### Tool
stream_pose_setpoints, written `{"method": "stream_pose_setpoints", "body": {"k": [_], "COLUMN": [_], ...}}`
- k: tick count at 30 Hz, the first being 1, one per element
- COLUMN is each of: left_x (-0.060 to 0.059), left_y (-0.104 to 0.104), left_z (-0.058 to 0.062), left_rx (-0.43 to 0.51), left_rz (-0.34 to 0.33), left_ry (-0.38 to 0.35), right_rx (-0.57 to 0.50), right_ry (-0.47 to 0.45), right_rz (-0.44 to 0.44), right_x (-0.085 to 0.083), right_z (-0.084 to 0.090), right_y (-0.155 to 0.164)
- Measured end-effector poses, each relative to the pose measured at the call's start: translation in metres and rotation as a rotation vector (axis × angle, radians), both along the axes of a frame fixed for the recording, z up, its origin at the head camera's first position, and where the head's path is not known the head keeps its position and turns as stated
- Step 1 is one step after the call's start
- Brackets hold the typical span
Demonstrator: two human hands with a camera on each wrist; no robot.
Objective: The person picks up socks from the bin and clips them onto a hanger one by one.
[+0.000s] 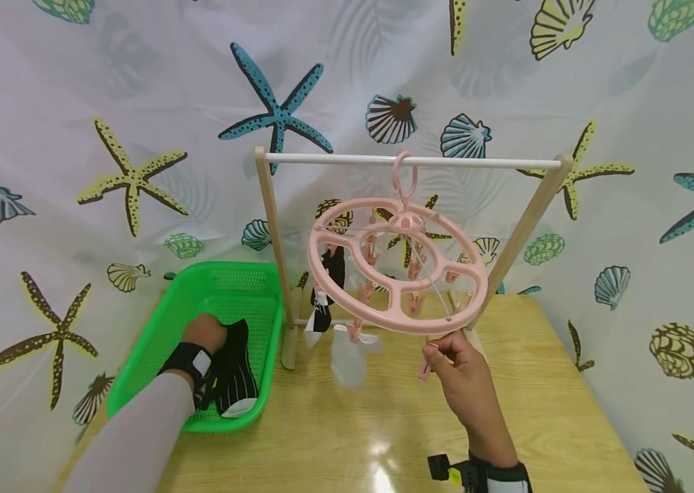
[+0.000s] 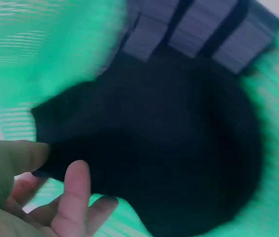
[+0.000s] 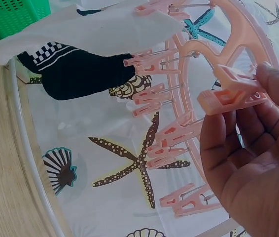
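Inside the green basket [image 1: 273, 322], my left hand [image 1: 205, 332] pinches the end of a black sock [image 2: 149, 138] between thumb and fingers; those fingers are hidden in the head view. A black sock with white lines and a white tip [image 1: 237, 370] lies beside this wrist. My right hand [image 1: 467, 366] grips a pink clothespin [image 3: 233, 91] hanging from the front right rim of the round pink hanger [image 1: 396, 316]. A white sock [image 1: 348, 359] hangs from another clip at the front. Black socks [image 1: 335, 267] hang at the hanger's left side.
The hanger hooks over a white rod [image 1: 335, 159] between two wooden posts [image 1: 273, 226]. Several pink clothespins [image 3: 154, 64] dangle from its rings. A wooden table [image 1: 322, 438] bears the rack and basket. Behind stands a sheet printed with starfish and shells [image 1: 347, 61].
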State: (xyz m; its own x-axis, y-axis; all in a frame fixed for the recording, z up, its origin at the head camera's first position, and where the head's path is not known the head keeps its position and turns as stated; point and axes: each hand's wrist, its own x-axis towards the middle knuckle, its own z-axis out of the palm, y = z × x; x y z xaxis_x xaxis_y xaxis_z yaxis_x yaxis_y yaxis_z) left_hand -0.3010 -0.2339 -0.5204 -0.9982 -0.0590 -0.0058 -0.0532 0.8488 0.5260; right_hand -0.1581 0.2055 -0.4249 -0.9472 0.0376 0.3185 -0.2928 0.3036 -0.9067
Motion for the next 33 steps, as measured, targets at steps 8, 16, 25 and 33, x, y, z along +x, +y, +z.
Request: {"method": "stream_pose_setpoints", "body": {"k": [8,16,25,33], "left_x": [-0.001,0.015,0.058,0.097], "left_y": [0.025,0.044,0.07,0.106], "left_z": [0.046,0.091,0.113,0.116], "left_rx": [0.086,0.21,0.288,0.383], "left_rz": [-0.034,-0.05,-0.046,-0.116], "left_ry": [0.017,0.166,0.288,0.244], "right_rx": [0.0,-0.014,-0.028,-0.048], "right_ry": [0.005,0.026,0.023,0.01], "right_rz": [0.003,0.017,-0.004,-0.005], "right_x": [0.001,0.001,0.0,-0.002], "right_z": [0.0,0.001,-0.002,-0.004], "right_y": [-0.001,-0.002,-0.004,-0.005]}}
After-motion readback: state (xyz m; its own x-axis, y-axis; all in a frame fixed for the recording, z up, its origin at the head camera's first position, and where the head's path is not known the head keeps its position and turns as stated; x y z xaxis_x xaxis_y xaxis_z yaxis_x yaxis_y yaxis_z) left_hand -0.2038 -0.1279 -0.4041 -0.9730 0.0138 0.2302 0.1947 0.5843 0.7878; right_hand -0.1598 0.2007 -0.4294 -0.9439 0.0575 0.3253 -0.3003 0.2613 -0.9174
